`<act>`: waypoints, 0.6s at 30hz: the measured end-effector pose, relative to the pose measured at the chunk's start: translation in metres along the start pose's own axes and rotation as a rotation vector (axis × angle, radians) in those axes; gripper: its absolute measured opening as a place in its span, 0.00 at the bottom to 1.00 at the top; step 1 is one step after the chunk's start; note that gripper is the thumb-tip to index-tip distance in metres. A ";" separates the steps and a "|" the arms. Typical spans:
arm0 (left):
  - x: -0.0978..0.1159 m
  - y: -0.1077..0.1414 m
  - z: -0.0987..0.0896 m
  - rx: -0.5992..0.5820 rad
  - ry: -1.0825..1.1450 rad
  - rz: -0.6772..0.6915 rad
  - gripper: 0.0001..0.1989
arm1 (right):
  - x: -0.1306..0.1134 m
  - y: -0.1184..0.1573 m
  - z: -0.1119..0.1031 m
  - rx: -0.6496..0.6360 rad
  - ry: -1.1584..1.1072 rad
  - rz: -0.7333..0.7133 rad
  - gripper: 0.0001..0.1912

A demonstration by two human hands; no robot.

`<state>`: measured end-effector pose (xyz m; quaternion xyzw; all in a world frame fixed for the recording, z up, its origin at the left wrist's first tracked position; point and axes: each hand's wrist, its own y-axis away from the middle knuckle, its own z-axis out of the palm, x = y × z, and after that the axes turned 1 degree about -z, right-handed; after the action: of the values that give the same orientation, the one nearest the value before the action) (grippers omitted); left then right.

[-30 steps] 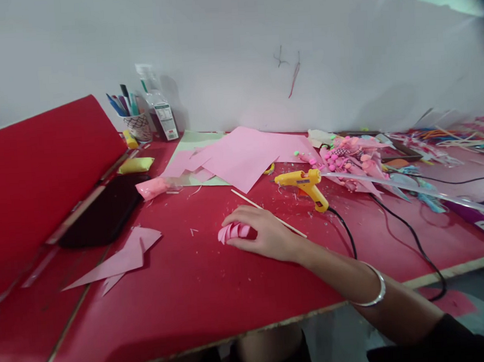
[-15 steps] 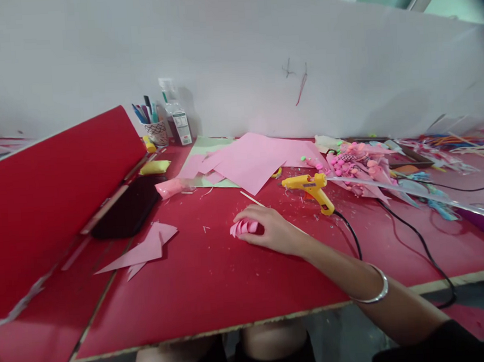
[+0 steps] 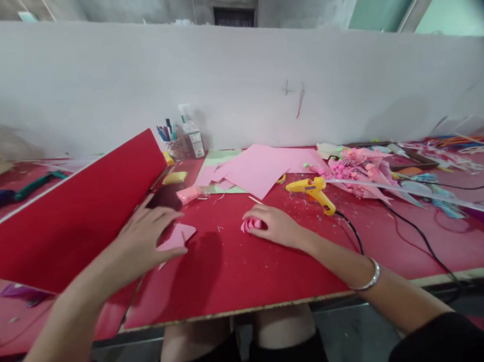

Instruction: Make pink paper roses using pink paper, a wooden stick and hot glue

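Note:
My right hand point(image 3: 278, 227) rests on the red tabletop point(image 3: 215, 286), its fingers curled round a small rolled pink paper piece point(image 3: 252, 224). A thin pale stick point(image 3: 255, 200) pokes out beyond that hand. My left hand point(image 3: 147, 242) hangs over the left part of the table with thumb and fingers spread, holding nothing. Beneath and beside it lie folded pink paper pieces point(image 3: 180, 236), partly covered by the hand. The yellow glue gun point(image 3: 314, 192) lies just past my right hand, its black cord running towards the table's front edge.
A slanted red board point(image 3: 80, 213) stands at the left. Behind are pink sheets point(image 3: 260, 169), a pen cup point(image 3: 174, 149) and a bottle point(image 3: 194, 139). Pink paper cones with small balls point(image 3: 358, 168) lie at the right, near a clear tube and cables.
My left hand has come into view over the folded pink paper. The camera view has shifted left and up. My right hand still holds the rolled pink paper.

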<state>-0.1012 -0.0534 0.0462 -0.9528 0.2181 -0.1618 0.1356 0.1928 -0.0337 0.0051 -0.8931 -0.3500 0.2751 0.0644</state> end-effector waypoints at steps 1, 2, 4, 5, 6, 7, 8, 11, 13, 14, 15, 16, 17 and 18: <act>-0.006 0.005 0.003 -0.082 -0.070 -0.042 0.23 | -0.001 0.000 0.000 0.000 0.020 0.000 0.14; -0.012 0.010 0.007 -0.171 -0.136 -0.089 0.25 | -0.002 -0.001 -0.001 0.003 0.037 0.003 0.15; -0.021 0.018 0.015 -0.308 -0.216 -0.175 0.26 | -0.003 -0.002 -0.002 0.004 0.066 0.013 0.17; -0.024 0.020 0.018 -0.321 -0.226 -0.183 0.24 | -0.004 -0.003 -0.003 -0.002 0.079 0.021 0.19; -0.025 0.021 0.020 -0.326 -0.235 -0.192 0.22 | -0.005 -0.003 -0.005 -0.014 0.093 0.029 0.22; -0.026 0.022 0.021 -0.327 -0.237 -0.189 0.21 | -0.006 -0.003 -0.006 -0.026 0.108 0.039 0.25; -0.025 0.021 0.021 -0.322 -0.242 -0.185 0.20 | -0.007 -0.003 -0.008 -0.035 0.123 0.050 0.29; -0.020 0.018 0.019 -0.315 -0.255 -0.147 0.17 | -0.011 0.004 -0.020 -0.026 0.152 0.086 0.36; -0.017 0.016 0.016 -0.291 -0.267 -0.122 0.16 | -0.012 0.015 -0.032 0.001 0.149 0.112 0.35; -0.015 0.016 0.014 -0.274 -0.272 -0.113 0.16 | -0.012 0.022 -0.039 0.020 0.150 0.139 0.32; -0.013 0.016 0.012 -0.254 -0.270 -0.105 0.16 | -0.012 0.031 -0.047 0.029 0.160 0.173 0.27; -0.012 0.015 0.009 -0.232 -0.259 -0.099 0.16 | -0.010 0.041 -0.054 0.014 0.160 0.211 0.21; -0.011 0.014 0.007 -0.215 -0.235 -0.093 0.16 | -0.006 0.052 -0.061 -0.010 0.157 0.258 0.17; -0.009 0.012 0.005 -0.204 -0.192 -0.083 0.17 | -0.001 0.064 -0.067 -0.059 0.145 0.313 0.13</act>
<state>-0.1113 -0.0586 0.0357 -0.9809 0.1801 -0.0523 0.0514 0.2654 -0.0768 0.0424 -0.9557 -0.2090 0.2062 0.0194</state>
